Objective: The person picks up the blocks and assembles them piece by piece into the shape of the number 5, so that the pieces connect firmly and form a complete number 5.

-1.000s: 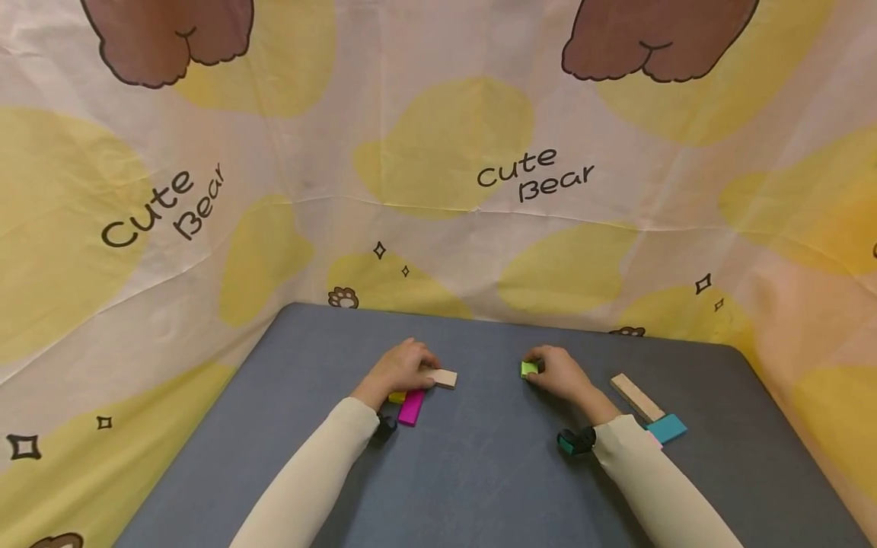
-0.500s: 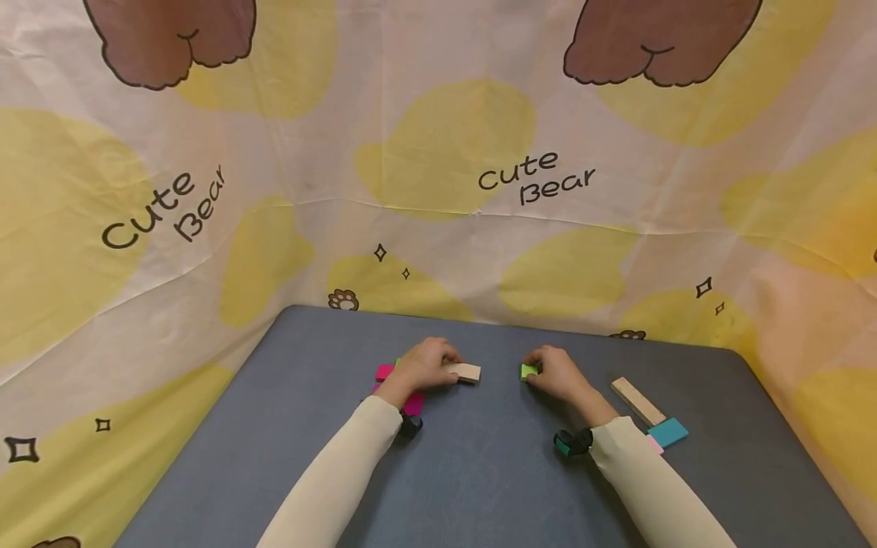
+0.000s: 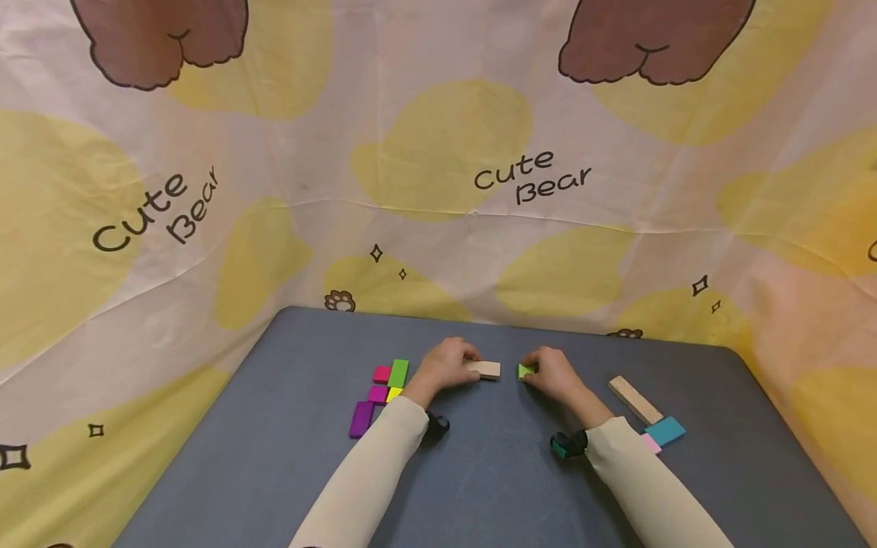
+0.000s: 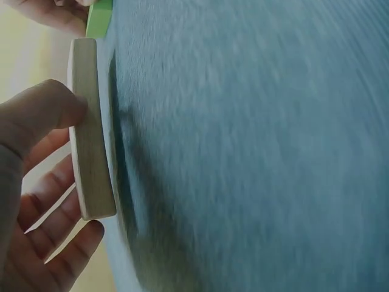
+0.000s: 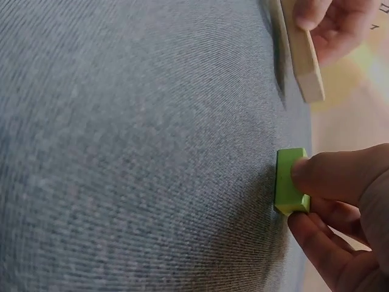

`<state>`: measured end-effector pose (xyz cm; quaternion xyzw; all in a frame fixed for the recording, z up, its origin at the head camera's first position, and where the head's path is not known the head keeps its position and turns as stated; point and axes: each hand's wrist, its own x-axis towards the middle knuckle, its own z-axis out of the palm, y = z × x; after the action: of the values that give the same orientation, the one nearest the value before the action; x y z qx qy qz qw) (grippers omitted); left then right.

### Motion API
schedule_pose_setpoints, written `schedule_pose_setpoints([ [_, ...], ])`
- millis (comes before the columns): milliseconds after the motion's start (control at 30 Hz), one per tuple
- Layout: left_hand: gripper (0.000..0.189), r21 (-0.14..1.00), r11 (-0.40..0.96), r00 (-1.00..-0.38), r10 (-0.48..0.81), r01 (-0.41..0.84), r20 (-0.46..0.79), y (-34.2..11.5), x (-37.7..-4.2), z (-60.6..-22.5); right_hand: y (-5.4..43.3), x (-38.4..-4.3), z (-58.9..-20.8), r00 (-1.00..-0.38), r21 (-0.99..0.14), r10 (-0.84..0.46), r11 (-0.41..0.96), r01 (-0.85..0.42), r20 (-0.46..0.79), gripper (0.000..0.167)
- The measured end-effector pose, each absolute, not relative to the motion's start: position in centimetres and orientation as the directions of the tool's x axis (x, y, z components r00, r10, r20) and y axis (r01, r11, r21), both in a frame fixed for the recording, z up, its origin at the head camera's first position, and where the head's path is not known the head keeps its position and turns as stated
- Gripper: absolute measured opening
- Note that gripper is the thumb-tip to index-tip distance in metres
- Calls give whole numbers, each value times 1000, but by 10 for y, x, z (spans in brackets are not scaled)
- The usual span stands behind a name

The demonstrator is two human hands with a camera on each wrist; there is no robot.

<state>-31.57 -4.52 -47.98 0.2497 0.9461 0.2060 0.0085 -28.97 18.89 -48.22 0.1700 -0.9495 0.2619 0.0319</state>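
Observation:
Between thumb and fingers, my left hand [image 3: 448, 365] pinches a plain wooden block [image 4: 91, 134], long and flat. A dark shadow lies beside that block in the left wrist view, so it seems held just above the cloth. My right hand [image 3: 556, 374] pinches a small light green block [image 5: 289, 182] at the table surface, thumb on its near face. In the head view a narrow gap separates the wooden block's right end from the green block. Part of each block is covered by the fingers.
Left of the left hand lie a green block [image 3: 399, 373], a red block [image 3: 382, 374], a magenta block [image 3: 377, 394], a yellow block [image 3: 393, 394] and a purple block [image 3: 361, 419]. At right are another wooden block [image 3: 636, 399], a blue block [image 3: 665, 431] and a pink block [image 3: 651, 444].
My left hand has moved right with the wooden block, closing toward the green block and uncovering the coloured blocks at left. My right hand has stayed almost in place.

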Motion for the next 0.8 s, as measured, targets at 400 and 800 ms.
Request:
schedule_pose_setpoints([
  [400,24,405,798,-885,461,446,65,-19,-317,-480,189,-290,-484,-952,-487,-275,819,-304,131,18],
  [800,23,425,786,-881,469,449,63,-9,-316,-486,190,-291,-483,-953,-502,-274,811,-301,128,19],
])
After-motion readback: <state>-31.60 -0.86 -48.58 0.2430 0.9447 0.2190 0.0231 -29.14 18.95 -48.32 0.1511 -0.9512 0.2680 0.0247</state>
